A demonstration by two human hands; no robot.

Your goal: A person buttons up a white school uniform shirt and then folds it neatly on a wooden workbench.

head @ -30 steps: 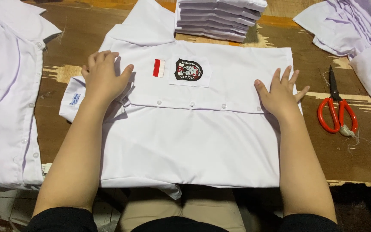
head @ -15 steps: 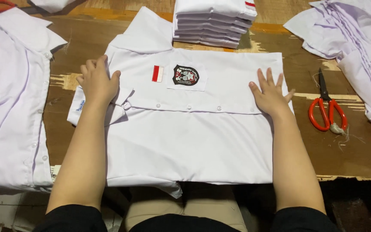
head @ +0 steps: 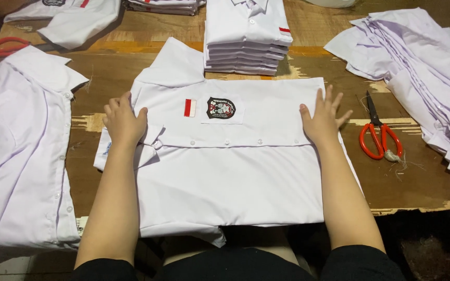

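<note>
While both hands press flat | left hand (head: 123, 120), right hand (head: 321, 118) | fingers spread | on white shirt (head: 235, 177)

Shirt (head: 235, 182) smooth matt cloth; table (head: 402, 182) rough worn wood.

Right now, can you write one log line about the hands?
left hand: flat on white shirt | right hand: flat on shirt | red scissors: right, untouched

Orange-handled scissors (head: 380, 136) lie right, a folded shirt stack (head: 247, 36) behind, loose shirts (head: 423, 67) far right.
</note>
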